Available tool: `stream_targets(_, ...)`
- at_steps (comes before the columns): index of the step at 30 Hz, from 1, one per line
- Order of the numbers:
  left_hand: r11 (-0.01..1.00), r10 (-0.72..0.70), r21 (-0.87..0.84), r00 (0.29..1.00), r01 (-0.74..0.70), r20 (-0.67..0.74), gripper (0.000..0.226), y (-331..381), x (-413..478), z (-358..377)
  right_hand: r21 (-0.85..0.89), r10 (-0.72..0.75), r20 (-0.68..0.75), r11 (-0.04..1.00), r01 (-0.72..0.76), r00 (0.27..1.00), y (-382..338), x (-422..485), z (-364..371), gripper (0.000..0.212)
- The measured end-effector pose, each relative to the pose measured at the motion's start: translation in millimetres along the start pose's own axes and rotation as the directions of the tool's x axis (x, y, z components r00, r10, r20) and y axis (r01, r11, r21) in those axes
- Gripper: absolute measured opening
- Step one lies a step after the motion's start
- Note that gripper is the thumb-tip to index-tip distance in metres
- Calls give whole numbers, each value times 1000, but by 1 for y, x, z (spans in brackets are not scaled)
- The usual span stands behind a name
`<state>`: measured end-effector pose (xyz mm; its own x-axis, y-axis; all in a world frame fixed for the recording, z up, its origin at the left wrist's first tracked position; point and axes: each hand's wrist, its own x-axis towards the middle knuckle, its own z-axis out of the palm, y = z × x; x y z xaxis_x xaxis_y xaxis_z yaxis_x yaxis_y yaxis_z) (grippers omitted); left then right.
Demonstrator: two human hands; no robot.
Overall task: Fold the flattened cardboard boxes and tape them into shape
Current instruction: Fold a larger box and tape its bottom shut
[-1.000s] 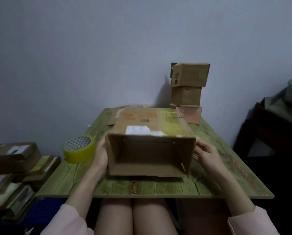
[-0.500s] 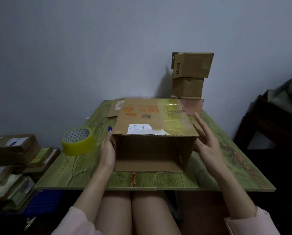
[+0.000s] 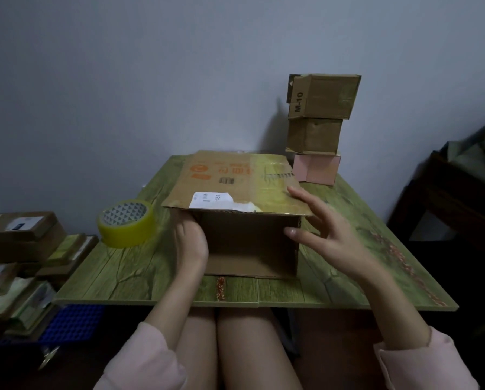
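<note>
A brown cardboard box (image 3: 235, 187) lies on its side in the middle of the green table (image 3: 123, 271), its open end facing me. A white label and yellowish tape mark its upper panel. My left hand (image 3: 189, 243) reaches into the left side of the opening, fingers hidden inside. My right hand (image 3: 320, 229) rests against the box's right corner, fingers spread and straight, thumb on the front edge. A roll of yellow tape (image 3: 126, 223) stands on the table, left of the box.
Three folded boxes are stacked at the table's back right: two brown boxes (image 3: 320, 114) on a pink box (image 3: 316, 168). Flattened cardboard and parcels (image 3: 19, 249) pile up on the floor at left. Dark furniture (image 3: 455, 198) stands at right.
The box has turned a little, and its upper panel now juts forward. My left hand went from the outer left wall into the opening. My right hand moved up onto the right corner.
</note>
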<state>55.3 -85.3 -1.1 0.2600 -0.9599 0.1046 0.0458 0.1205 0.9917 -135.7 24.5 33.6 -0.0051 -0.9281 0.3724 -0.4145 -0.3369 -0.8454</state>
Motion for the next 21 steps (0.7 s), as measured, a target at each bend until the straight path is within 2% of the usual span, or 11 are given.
stream_targets(3,983,142,115,989,-146,38,42,1,-6,-1,29,-30,-69,999,32,997,0,3,-3,63)
stream_targets(7,937,319,127,945,-327,77,40,-1,-15,-1,-160,-63,-292,987,17,954,9,10,7,62)
stream_targets(11,900,385,177,917,-398,102,40,7,-9,-1,-271,-130,-413,962,14,902,2,25,6,64)
stream_targets(14,852,424,258,890,-455,168,56,2,8,-8,-406,-190,-415,914,6,890,2,32,1,56)
stream_targets(17,847,396,292,894,-443,208,72,-7,15,-15,-447,-186,-408,894,-18,894,17,26,7,45)
stream_targets(21,814,485,255,852,-523,198,60,-11,7,-15,-417,-221,-470,909,6,854,27,22,15,43)
